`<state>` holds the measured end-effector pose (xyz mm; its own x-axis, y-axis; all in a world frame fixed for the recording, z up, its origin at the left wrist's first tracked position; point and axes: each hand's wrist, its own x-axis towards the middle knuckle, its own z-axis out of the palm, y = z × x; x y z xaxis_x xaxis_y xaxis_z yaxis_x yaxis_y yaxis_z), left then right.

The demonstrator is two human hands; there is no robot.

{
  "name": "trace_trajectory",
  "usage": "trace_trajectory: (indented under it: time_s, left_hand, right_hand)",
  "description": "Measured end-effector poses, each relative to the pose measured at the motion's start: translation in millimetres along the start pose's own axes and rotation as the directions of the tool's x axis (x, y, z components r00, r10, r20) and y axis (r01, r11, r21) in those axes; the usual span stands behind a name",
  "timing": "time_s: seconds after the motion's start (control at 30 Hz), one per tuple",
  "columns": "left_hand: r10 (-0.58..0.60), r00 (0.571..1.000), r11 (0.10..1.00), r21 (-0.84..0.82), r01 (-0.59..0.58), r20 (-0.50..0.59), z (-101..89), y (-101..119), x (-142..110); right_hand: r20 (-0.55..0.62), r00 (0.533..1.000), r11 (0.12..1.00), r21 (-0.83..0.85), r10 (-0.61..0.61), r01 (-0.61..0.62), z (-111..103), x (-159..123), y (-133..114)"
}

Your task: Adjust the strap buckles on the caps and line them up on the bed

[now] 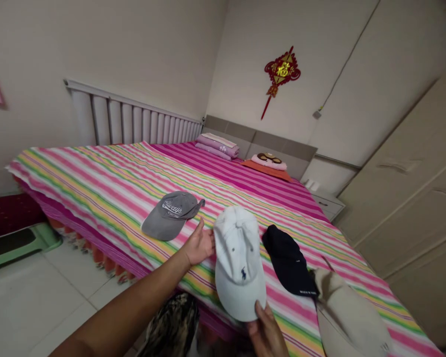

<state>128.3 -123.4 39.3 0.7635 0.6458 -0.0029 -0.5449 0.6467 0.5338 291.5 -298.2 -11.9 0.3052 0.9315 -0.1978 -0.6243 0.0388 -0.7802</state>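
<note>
A white baseball cap (240, 258) with a small dark logo is held up over the bed's near edge, its brim towards me. My right hand (267, 329) pinches the brim between thumb and fingers. At the cap's left side is my left hand (201, 244), thumb raised and palm towards the cap; its fingertips reach the cap's edge and are partly hidden there. A grey baseball cap (171, 215) with white lettering lies to the left on the striped sheet. Right of the white cap rests a dark navy cap (288, 260), and beyond it a beige cap (351, 315).
The bed (107, 173) carries a striped sheet, with folded purple bedding (217, 146) and a pink-and-orange pile (267, 166) by the headboard. A radiator (134, 116) lines the left wall. A green stool (26, 243) stands at left, a wardrobe (412, 198) at right.
</note>
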Motion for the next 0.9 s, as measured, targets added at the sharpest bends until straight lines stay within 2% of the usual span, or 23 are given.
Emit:
trace_trajectory:
  time_s: [0.03,0.13,0.27,0.33,0.4,0.5,0.6,0.8,0.9]
  left_hand:
    - [0.025,0.999,1.000,-0.012,-0.024,0.047,5.9,4,0]
    - [-0.025,0.987,0.999,0.029,0.021,0.160,25.4,2,-7]
    - [-0.069,0.951,0.989,0.148,0.024,0.303,51.2,-20,-29]
    - [-0.140,0.940,0.966,0.252,0.060,0.310,60.2,-28,-40]
    - [-0.190,0.934,0.940,0.332,0.084,0.301,66.0,-31,-49]
    - [-0.210,0.926,0.926,0.368,0.086,0.313,71.2,-27,-58]
    - [-0.226,0.916,0.934,0.339,0.107,0.331,75.1,-22,-63]
    - [-0.279,0.927,0.900,0.405,0.162,0.249,78.5,-22,-66]
    - [-0.298,0.916,0.915,0.354,0.194,0.270,78.5,-23,-68]
  right_hand:
    - [0.014,0.999,0.999,-0.025,0.030,-0.030,-4,-11,7]
    - [0.086,0.991,0.986,-0.135,0.105,-0.093,-12,-36,11]
    - [0.175,0.983,0.991,-0.134,0.052,-0.029,0,-46,-22]
    - [0.209,0.978,0.994,-0.110,0.026,-0.002,15,-45,-45]
    - [0.316,0.948,0.992,-0.126,0.018,0.023,32,-43,-65]
    - [0.306,0.952,0.957,-0.281,0.023,0.067,54,-44,-84]
    - [0.253,0.967,0.936,-0.337,-0.017,0.104,69,-50,-89]
    - [0.319,0.947,0.910,-0.378,-0.047,0.173,78,-58,-84]
    - [0.333,0.938,0.904,-0.368,-0.090,0.218,77,-59,-83]
